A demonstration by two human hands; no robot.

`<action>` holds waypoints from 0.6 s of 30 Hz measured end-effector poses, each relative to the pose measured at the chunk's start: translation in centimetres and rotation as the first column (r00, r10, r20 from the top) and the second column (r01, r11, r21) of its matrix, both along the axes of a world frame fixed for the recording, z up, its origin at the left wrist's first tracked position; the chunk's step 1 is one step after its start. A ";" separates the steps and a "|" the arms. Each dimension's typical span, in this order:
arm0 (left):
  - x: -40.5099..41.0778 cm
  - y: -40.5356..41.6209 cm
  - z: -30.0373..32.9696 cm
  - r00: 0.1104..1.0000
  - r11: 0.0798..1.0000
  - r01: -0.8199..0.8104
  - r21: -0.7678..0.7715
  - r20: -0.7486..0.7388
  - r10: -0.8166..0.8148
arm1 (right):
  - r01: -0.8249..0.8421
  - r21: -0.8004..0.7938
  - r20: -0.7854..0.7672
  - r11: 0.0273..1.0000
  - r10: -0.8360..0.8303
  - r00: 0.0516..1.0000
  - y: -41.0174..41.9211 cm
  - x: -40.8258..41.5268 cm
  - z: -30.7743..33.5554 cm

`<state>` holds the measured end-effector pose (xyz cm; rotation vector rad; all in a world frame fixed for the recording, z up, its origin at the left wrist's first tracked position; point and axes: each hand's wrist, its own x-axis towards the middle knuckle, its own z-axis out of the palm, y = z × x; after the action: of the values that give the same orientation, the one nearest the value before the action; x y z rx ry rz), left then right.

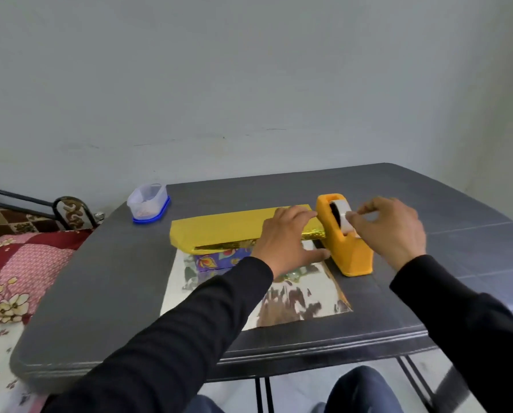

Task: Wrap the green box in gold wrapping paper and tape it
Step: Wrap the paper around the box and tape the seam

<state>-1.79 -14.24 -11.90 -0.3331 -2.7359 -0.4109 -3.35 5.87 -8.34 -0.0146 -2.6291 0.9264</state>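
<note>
The box [219,261] sits in the middle of the dark table [106,293]. Its long side runs left to right. Gold wrapping paper [219,231] is folded over its top, and the near part of the sheet lies flat on the table, shiny side up. Only a purple patterned side of the box shows under the gold flap; I see no green.

The left hand [285,242] lies flat and open on the right end of the box, pressing the gold flap down. It grips nothing.

The orange tape holder [346,242] stands just to the right of the box, touching the gold paper's end. The right hand [389,228] is at it, with its fingertips [353,216] pinched together on the tape [343,217].

So the tape is on the right and the flap to stick down is just left of it. I think the right hand must pull a piece loose and carry it left, while the left hand holds the flap.
</note>
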 end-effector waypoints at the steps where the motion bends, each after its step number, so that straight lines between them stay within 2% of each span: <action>1: -0.7 1.2 0.0 1.000 1.000 0.012 -0.015 0.019 -0.012 | 0.017 -0.017 0.099 1.000 -0.015 0.995 0.8 -0.7 0.0; 3: -2.1 3.5 0.2 0.997 0.999 0.035 -0.019 0.076 -0.033 | 0.034 -0.210 0.302 0.977 0.031 0.953 1.8 -1.8 -0.2; 5: -3.2 5.0 0.3 0.991 0.998 0.040 -0.041 0.126 -0.034 | 0.082 -0.439 0.457 0.895 0.144 0.878 2.3 -2.5 -0.4; 7: -4.0 5.4 0.3 0.985 0.998 0.029 -0.057 0.174 -0.019 | 0.098 -0.535 0.534 0.839 0.246 0.809 2.5 -3.1 -0.4; 13: -4.4 5.1 0.3 0.979 0.994 0.013 -0.106 0.203 0.009 | 0.129 -0.635 0.577 0.762 0.356 0.735 2.8 -4.4 0.4; 18: -4.0 5.5 0.1 0.987 0.993 -0.013 -0.115 0.157 0.031 | 0.186 -0.836 0.455 0.517 0.463 0.761 3.5 -3.8 -0.3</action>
<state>-5.78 -8.76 -11.80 -0.3108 -2.9234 -0.2866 -7.13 9.38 -8.67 -0.4302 -2.3425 2.6255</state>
